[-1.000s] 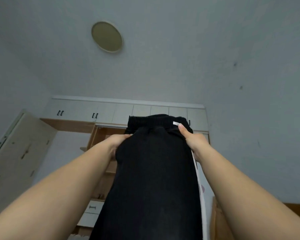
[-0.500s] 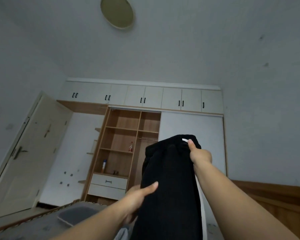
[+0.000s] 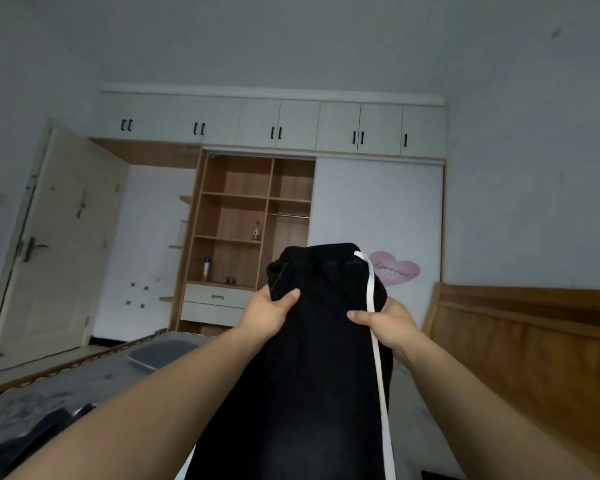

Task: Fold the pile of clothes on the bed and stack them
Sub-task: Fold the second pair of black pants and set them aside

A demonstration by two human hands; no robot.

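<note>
1. I saw both hands holding up a black garment with a white side stripe at centre frame, its gathered waistband uppermost.
2. The left hand gripped the fabric's left edge, thumb curled over the front; the right hand pinched the right edge beside the stripe, fingers curled round it.
3. I judged this piece unfolded, hanging full length towards the bottom of the frame.
4. On the bed, lower left, lay more dark cloth; I could see no finished stack, so most folding seemed left.
</note>
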